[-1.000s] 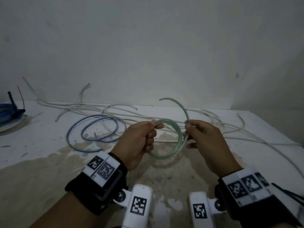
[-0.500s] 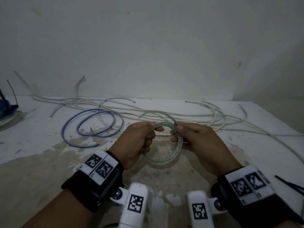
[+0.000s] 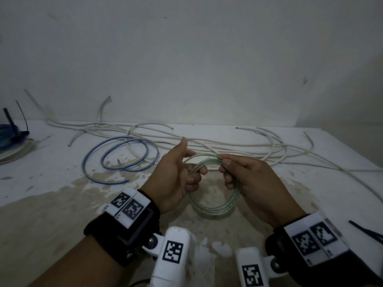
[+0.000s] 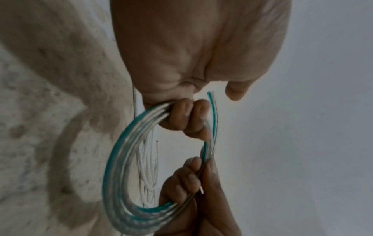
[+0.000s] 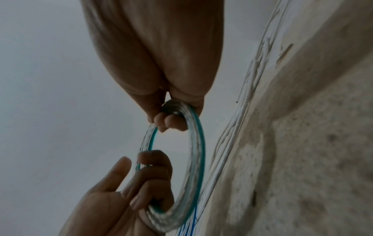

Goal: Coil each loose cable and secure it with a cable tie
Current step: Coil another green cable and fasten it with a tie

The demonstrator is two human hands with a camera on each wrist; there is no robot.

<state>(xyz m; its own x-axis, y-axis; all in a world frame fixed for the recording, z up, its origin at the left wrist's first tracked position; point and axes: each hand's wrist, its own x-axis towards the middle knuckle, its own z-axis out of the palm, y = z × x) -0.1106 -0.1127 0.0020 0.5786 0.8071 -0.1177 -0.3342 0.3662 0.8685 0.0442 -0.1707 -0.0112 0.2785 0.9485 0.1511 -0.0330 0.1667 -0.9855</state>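
A clear cable with a teal-green stripe is wound into a compact coil of several turns, held upright in the air at the centre of the head view, above the stained white tabletop. In the left-wrist view the turns lie side by side as a flat glossy band, and the cable's free end stands loose beside the curled fingertips. The left hand grips the coil's left side: its fingers are curled round the bundled turns while the thumb points up, off the cable. The right hand grips the coil's right side, with thumb and forefinger pinching the turns at the top and the remaining fingers curled round them lower down. In the right-wrist view the coil reads as a nearly round ring spanning both hands.

Above and left of the hands, a blue-striped clear cable lies in loose open loops on the tabletop. A tangle of white cables runs along the far edge against the wall. At the left edge of the frame lies a bundle of blue and white coils. A thin black strip, too little shown to identify, enters at the lower right.
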